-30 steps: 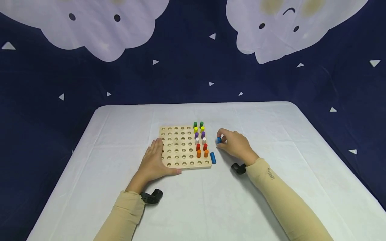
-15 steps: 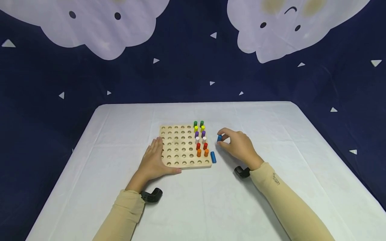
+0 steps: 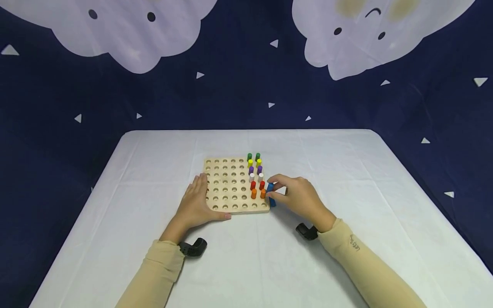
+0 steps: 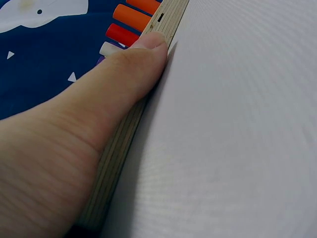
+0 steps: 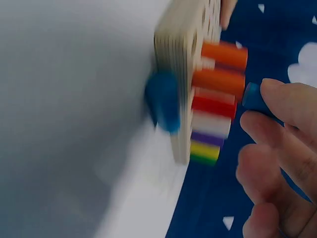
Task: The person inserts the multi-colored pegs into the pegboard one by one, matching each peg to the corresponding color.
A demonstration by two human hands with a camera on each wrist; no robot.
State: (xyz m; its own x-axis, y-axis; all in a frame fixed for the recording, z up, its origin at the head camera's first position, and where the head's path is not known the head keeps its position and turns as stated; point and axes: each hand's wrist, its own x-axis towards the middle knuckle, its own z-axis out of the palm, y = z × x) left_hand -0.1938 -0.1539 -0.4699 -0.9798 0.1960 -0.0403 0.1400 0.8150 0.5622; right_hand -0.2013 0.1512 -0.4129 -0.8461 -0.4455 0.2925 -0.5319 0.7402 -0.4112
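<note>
My left hand point(image 3: 195, 203) lies along the left and front edges of a wooden pegboard point(image 3: 239, 207), fingers straight. Its thumb point(image 4: 133, 62) presses the board's front side in the left wrist view. At the board's right edge, my right hand point(image 3: 302, 197) pinches a blue peg point(image 3: 270, 187) between thumb and fingertips. The right wrist view shows this held peg point(image 5: 255, 99) close to the top of an orange peg point(image 5: 220, 79). A second blue peg point(image 3: 272, 202) lies on the table against the board's right side, partly overlapped by the hand in the head view.
Paired pegs stand in the board's two right columns, back to front: green point(image 3: 249, 157), yellow point(image 3: 250, 163), purple point(image 3: 251, 170), white point(image 3: 252, 177), red point(image 3: 253, 185), orange point(image 3: 253, 193). A white cloth covers the table point(image 3: 161, 149); behind hangs a dark blue curtain point(image 3: 239, 98).
My right hand has carried the pinched blue peg left and toward the front, from beside the board to its right edge. The left hand keeps its place on the board.
</note>
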